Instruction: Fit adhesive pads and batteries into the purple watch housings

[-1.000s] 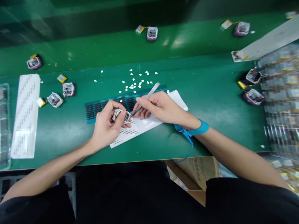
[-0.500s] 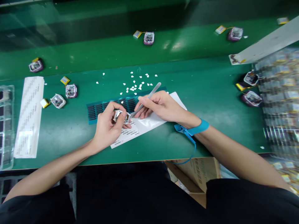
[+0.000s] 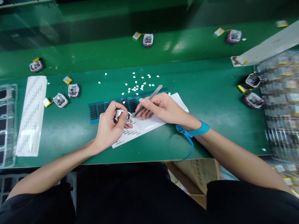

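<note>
My left hand [image 3: 111, 123] is closed around a small white device housing [image 3: 120, 115] with electronics showing inside. Pinched in my right hand [image 3: 161, 107] is a pair of metal tweezers [image 3: 153, 94], its tip close to the housing's right side; whether they touch I cannot tell. A white-blue strap [image 3: 198, 129] goes round my right wrist. Beneath both hands lies a white label sheet [image 3: 127, 137] with printed text, and behind it a teal sheet with rows of black strips [image 3: 98, 110]. Small white round stickers [image 3: 136, 87] are scattered beyond my hands.
Opened devices with batteries lie at left [image 3: 73, 90], on the back belt [image 3: 148, 39] and at right [image 3: 253, 100]. A long white sheet [image 3: 31, 118] and a clear tray [image 3: 8, 124] are at far left. Stacked trays [image 3: 282, 102] stand right, below a white bar [image 3: 266, 43].
The view has shifted slightly. Both hands stay almost in place, still holding the housing and the tweezers, with the tweezers turned a little.
</note>
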`<state>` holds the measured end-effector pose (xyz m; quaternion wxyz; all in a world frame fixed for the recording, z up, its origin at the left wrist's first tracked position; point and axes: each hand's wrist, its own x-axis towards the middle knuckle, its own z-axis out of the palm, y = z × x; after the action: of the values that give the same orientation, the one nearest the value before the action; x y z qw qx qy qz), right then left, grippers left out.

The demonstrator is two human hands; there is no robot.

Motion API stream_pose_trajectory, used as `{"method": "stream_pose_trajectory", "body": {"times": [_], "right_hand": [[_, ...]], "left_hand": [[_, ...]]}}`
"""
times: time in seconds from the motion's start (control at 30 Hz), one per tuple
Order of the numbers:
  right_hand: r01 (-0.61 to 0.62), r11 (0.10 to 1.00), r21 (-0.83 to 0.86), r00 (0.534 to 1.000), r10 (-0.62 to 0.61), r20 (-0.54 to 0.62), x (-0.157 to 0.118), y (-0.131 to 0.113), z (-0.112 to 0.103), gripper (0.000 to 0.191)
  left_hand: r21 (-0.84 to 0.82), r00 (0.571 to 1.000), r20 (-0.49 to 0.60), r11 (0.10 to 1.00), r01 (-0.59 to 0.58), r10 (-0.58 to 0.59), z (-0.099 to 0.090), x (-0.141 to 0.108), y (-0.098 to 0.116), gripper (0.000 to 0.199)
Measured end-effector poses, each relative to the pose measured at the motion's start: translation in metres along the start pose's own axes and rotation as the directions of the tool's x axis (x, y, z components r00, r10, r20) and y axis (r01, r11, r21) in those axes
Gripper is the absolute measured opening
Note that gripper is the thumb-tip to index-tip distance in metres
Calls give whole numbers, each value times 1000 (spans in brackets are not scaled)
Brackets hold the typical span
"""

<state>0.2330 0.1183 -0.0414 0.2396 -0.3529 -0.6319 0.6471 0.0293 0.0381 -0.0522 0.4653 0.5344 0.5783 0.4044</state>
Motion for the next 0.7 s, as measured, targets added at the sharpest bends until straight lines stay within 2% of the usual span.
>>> {"method": "stream_pose_trajectory", "body": {"times": [0.1, 0.2, 0.3, 0.43, 0.5, 0.6, 0.7], "right_hand": [[-22, 998, 58, 999, 20, 39, 1, -3, -3, 52], [-41, 993, 108, 999, 41, 6, 1, -4, -5, 50], [-18, 990, 138, 996, 29, -80, 1, -6, -4, 49], [130, 977, 169, 958, -80, -275, -4, -12, 1, 39], [184, 970, 159, 940, -126, -318, -8, -16, 6, 37], [199, 971, 132, 946, -156, -283, -15, -20, 16, 35], [195, 975, 103, 961, -169, -220, -19, -20, 26, 40]], "left_hand": [[1, 1000, -7, 1000, 26, -26, 1, 0, 0, 15], [-25, 999, -5, 999, 36, -36, 1, -1, 1, 17], [-96, 1000, 12, 995, 27, -26, 1, 0, 4, 16], [-205, 998, 47, 978, 47, -38, -2, 1, 14, 19], [-247, 994, 100, 967, 64, -40, -4, 0, 20, 26], [-299, 989, 149, 953, 35, 10, -4, -2, 24, 33], [-314, 984, 165, 950, -8, 63, -2, -5, 23, 31]]}}
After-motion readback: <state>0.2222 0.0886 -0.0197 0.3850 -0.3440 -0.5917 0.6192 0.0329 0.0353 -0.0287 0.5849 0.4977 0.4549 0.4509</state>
